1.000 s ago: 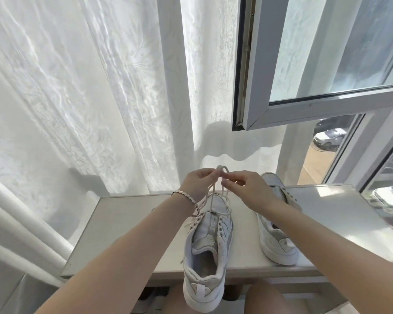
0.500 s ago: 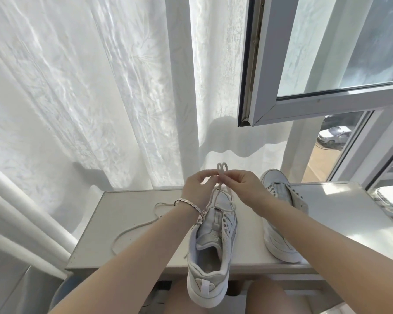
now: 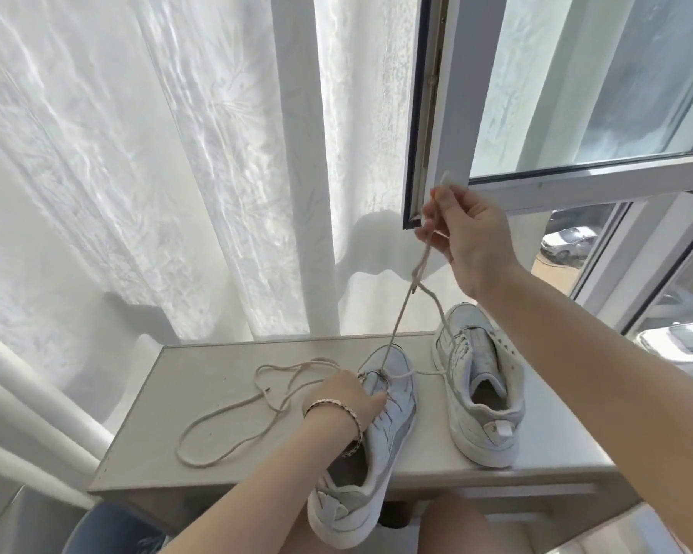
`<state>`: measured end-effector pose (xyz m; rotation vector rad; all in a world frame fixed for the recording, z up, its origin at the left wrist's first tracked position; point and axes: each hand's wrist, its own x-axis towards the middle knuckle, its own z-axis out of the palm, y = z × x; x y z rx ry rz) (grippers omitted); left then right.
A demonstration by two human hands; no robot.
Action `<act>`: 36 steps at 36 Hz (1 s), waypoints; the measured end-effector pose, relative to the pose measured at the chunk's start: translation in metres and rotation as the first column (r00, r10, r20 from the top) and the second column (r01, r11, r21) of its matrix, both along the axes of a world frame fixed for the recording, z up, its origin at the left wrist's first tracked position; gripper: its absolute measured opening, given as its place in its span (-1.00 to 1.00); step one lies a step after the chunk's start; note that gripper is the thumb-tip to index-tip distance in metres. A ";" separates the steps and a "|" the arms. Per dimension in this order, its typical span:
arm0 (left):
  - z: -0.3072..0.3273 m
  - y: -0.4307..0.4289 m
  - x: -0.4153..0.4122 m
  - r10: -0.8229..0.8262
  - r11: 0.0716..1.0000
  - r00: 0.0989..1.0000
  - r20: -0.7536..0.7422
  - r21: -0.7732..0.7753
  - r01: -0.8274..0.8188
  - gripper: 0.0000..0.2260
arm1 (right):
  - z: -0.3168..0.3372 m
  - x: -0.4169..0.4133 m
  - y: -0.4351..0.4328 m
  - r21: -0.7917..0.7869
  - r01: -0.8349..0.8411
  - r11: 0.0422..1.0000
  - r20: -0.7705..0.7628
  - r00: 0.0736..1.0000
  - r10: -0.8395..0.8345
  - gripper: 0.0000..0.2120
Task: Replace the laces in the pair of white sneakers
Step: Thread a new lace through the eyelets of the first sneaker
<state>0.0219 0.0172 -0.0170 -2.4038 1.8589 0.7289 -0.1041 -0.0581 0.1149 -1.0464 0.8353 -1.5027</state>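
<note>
white lace [image 3: 401, 313] pinched in right hand [image 3: 473, 233] above sneaker [image 3: 393, 425]; left hand [image 3: 345, 401] grips sneaker.

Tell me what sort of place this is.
Probably a room in a home, above street level: sheer white curtains, an open window with parked cars below, and a small table beside it.

White sneakers [image 3: 393, 397] with grey panels, beige lace [image 3: 402, 318], pale grey table [image 3: 257, 461], white leaf-patterned curtain [image 3: 137, 153]
</note>
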 end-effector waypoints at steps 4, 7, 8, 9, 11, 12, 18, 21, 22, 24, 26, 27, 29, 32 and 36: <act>0.002 -0.002 -0.002 -0.039 0.999 0.987 0.159 -0.017 0.042 -0.59 | 0.026 -0.016 -0.001 -0.095 0.031 0.995 -0.022 0.999 -0.033 -0.80; 0.006 -0.006 -0.004 -0.066 0.997 0.975 0.211 0.043 0.059 -0.70 | 0.012 -0.019 0.001 -0.017 -0.006 1.000 -0.111 0.994 0.004 -0.80; 0.008 -0.006 -0.003 -0.071 0.996 0.974 0.214 0.067 0.057 -0.72 | 0.004 -0.019 0.001 0.019 -0.011 1.000 -0.135 0.991 0.013 -0.80; 0.011 -0.007 -0.003 -0.087 0.993 0.967 0.239 0.094 0.066 -0.72 | -0.002 -0.020 0.001 0.049 -0.017 0.999 -0.141 0.990 0.024 -0.81; 0.017 -0.006 -0.001 -0.115 0.989 0.947 0.301 0.119 0.082 -0.71 | -0.012 -0.022 0.002 0.089 -0.046 0.995 -0.143 0.988 0.058 -0.83; 0.020 -0.006 -0.001 -0.118 0.990 0.941 0.316 0.108 0.088 -0.71 | -0.015 -0.023 0.002 0.097 -0.060 0.994 -0.169 0.983 0.076 -0.84; 0.061 -0.013 -0.002 -0.141 0.870 0.983 -0.115 -0.489 0.067 -0.68 | -0.013 -0.021 0.012 0.006 -0.091 0.996 -0.358 0.930 0.087 -0.87; 0.097 -0.015 -0.011 -0.299 0.675 0.854 -0.427 -0.727 -0.127 -0.66 | -0.001 -0.019 0.018 -0.115 -0.071 0.991 -0.422 0.907 0.016 -0.85; 0.108 -0.017 -0.014 -0.340 0.642 0.791 -0.508 -0.740 -0.199 -0.69 | 0.003 -0.018 0.019 -0.149 -0.061 0.987 -0.419 0.908 -0.007 -0.85; 0.126 -0.019 -0.021 -0.426 0.620 0.653 -0.626 -0.727 -0.293 -0.80 | 0.014 -0.015 0.020 -0.203 -0.044 0.978 -0.395 0.918 -0.041 -0.84; 0.136 -0.023 -0.024 -0.485 0.614 0.563 -0.669 -0.719 -0.326 -0.87 | 0.024 -0.012 0.020 -0.260 -0.035 0.965 -0.396 0.915 -0.073 -0.82; 0.138 -0.026 -0.025 -0.497 0.609 0.547 -0.673 -0.720 -0.333 -0.84 | 0.027 -0.010 0.019 -0.283 -0.033 0.959 -0.406 0.910 -0.088 -0.81; 0.137 -0.031 -0.023 -0.492 0.612 0.558 -0.668 -0.722 -0.324 -0.76 | 0.032 -0.006 0.018 -0.305 -0.030 0.952 -0.423 0.900 -0.107 -0.83; 0.129 -0.035 -0.018 -0.441 0.650 0.610 -0.658 -0.703 -0.288 -0.71 | 0.031 -0.001 0.016 -0.297 -0.032 0.954 -0.443 0.890 -0.108 -0.88; 0.115 -0.036 -0.004 -0.357 0.643 0.725 -0.589 -0.718 -0.267 -0.80 | 0.023 0.003 0.014 -0.296 -0.056 0.954 -0.491 0.865 -0.102 -0.91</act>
